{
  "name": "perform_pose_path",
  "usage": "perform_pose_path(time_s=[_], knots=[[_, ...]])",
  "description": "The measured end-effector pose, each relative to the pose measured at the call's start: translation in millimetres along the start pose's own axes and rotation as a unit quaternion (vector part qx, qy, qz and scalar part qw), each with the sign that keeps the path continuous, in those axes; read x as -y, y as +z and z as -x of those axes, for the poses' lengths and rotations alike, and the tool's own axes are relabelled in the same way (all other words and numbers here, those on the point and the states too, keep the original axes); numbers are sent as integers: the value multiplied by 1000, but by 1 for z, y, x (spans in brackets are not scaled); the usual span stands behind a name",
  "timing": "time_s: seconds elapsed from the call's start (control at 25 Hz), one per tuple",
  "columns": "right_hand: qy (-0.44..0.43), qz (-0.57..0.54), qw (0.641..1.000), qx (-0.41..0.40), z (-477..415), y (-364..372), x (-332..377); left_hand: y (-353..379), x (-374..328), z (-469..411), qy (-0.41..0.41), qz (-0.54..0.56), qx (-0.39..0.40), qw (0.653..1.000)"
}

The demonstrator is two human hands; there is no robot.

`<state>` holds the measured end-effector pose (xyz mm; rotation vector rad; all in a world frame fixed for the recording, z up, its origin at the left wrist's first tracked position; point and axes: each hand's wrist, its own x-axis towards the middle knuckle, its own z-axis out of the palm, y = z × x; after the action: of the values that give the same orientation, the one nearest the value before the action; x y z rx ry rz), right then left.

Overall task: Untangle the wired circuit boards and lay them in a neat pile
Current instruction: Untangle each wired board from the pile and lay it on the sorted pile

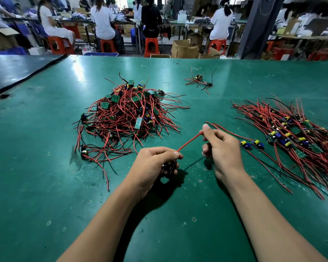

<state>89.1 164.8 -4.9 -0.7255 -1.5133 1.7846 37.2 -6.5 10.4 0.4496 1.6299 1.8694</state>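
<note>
A tangled heap of small green circuit boards with red and black wires [127,114] lies at the centre-left of the green table [45,186]. To the right, an ordered pile of boards [295,137] lies with wires running parallel. My left hand [155,165] grips one small circuit board [168,168] just above the table. A red wire [189,141] runs taut from that board up to my right hand [221,146], which pinches the wire's far end between thumb and fingers. Two boards [252,144] lie just right of my right hand.
A small separate cluster of boards and wires [199,81] lies at the far centre. A dark mat [17,72] covers the table's far left. Beyond the table, people sit on red stools [151,47] at benches, with cardboard boxes [184,49] on the floor.
</note>
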Motion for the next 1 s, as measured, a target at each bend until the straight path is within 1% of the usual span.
perform_pose_path(time_s=[0.08,0.12,0.2,0.28,0.36,0.48,0.6,0.72,0.8,0.88,1.0], knots=[[82,-122,988,37,5,7,4,1,0,-1,4,-10,1,1000],[112,-153,979,70,8,10,5,1,1,-1,2,-8,0,1000],[162,-160,961,155,15,15,4,2,1,-1,-10,16,-4,1000],[186,-140,944,235,21,17,2,3,1,-1,-21,49,-7,999],[189,-127,935,273,23,17,1,2,0,-2,-27,64,-12,997],[173,-116,943,261,24,18,0,0,0,-5,-28,54,-15,998],[151,-93,963,202,22,18,-1,-1,1,-5,-28,26,-11,999],[125,-41,982,132,16,17,1,1,2,-5,-20,-2,2,1000],[113,-62,986,102,12,14,3,1,2,-4,-12,-20,12,1000],[114,-95,984,96,11,13,7,1,2,-3,-11,-27,18,999],[132,-100,980,114,10,14,8,1,2,-4,-20,0,-4,1000]])
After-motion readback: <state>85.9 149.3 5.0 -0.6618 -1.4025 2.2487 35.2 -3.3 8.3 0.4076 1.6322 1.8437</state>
